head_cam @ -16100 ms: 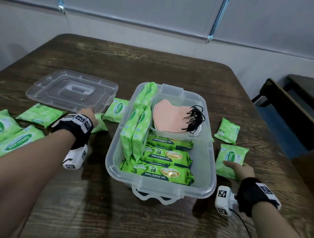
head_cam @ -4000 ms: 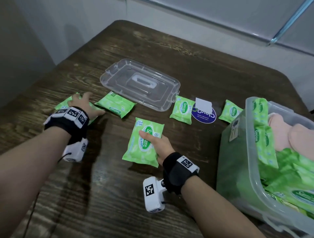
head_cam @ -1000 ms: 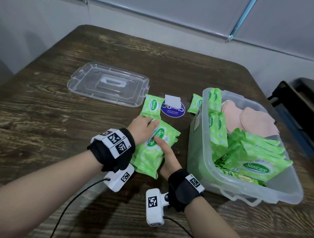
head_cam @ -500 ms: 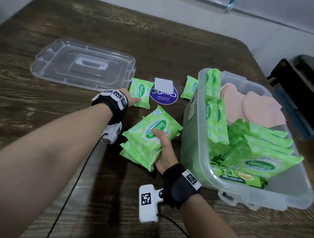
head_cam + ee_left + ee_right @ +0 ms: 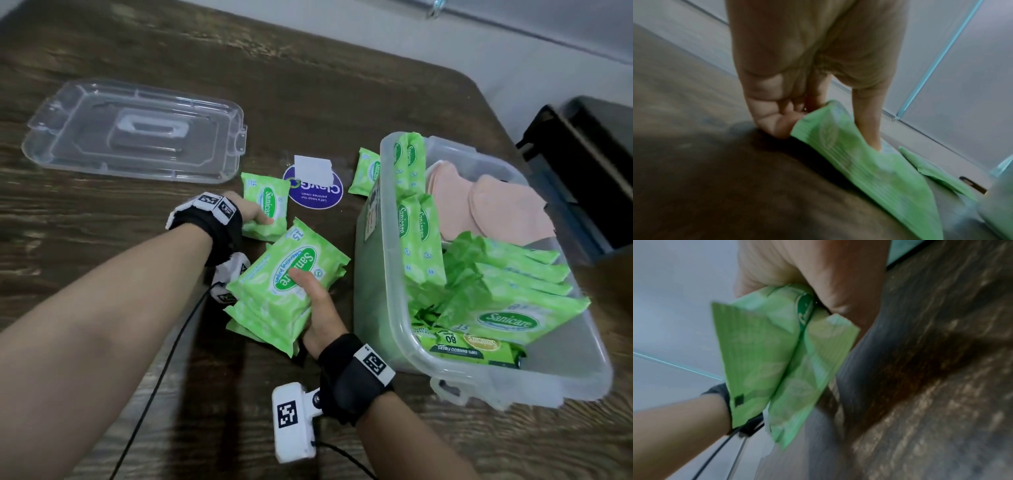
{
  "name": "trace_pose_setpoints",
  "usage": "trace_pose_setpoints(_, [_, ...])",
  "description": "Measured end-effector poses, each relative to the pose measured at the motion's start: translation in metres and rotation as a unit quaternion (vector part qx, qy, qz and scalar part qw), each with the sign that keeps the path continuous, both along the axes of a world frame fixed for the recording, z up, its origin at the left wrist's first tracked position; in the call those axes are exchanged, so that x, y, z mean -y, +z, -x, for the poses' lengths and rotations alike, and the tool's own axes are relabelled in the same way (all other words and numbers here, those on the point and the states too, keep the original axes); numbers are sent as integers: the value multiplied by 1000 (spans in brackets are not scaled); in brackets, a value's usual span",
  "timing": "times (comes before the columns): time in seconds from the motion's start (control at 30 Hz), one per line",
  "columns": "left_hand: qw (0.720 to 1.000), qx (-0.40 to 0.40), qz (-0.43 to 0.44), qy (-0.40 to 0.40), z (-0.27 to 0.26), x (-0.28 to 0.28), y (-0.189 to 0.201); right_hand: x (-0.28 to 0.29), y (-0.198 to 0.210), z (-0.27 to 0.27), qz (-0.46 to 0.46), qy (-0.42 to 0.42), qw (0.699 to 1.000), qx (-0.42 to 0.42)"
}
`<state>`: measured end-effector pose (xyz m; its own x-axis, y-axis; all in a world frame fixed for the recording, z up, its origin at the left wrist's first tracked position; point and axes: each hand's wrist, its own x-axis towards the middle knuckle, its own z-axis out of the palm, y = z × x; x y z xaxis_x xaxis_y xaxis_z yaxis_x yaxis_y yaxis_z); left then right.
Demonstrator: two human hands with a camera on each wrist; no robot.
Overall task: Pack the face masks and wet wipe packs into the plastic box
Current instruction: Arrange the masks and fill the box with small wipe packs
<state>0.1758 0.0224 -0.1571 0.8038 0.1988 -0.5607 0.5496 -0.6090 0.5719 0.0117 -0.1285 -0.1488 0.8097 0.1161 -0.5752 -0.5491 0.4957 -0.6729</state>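
While thumb atop, stacked wipe packs (image 5: 287, 291) in right hand (image 5: 318, 308).

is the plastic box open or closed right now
Open: the clear lid lies flat on the table, apart from the plastic box, whose top is uncovered.

A dark wooden bench (image 5: 342, 85) with a streaked, weathered grain filled most of the view. A round purple sticker (image 5: 317, 193) with white lettering lay flat on it near the middle, and a small white paper slip (image 5: 313, 169) covered the sticker's far edge. A pale wall (image 5: 513, 44) rose behind the bench. Beyond the bench's right edge stood a piece of black furniture (image 5: 582, 164), only partly visible.
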Motion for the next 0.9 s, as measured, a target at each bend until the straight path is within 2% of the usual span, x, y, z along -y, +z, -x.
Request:
trace_pose_setpoints(0.07, [997, -4, 79, -3, 14, -10, -4, -1, 4, 5, 3, 10, 1000, -2])
trace_pose_setpoints(0.1, [989, -7, 146, 8, 23, -17, -5, -1, 6, 9, 5, 15, 1000, -1])
trace_pose_setpoints(0.17, [961, -5, 272, 44, 46, -33, 2, -1, 12, 17, 13, 28, 999, 8])
trace_pose_setpoints(0.37, [895, 54, 433, 97, 118, -67, 41, -1, 50, 44, 33, 92, 993, 63])
trace_pose_setpoints(0.53, [882, 122, 429, 152, 153, -63, 90, -3, 96, 63, 84, 105, 985, 111])
trace_pose_setpoints(0.7, [841, 175, 482, 170, 172, -31, 144, 23, 141, 76, 62, 86, 984, 145])
trace_pose_setpoints(0.77, [823, 178, 514, 164, 181, -11, 163, 45, 161, 83, 34, 63, 983, 167])
trace_pose_setpoints(0.9, [814, 136, 552, 118, 200, 41, 186, 99, 190, 95, -2, 19, 979, 203])
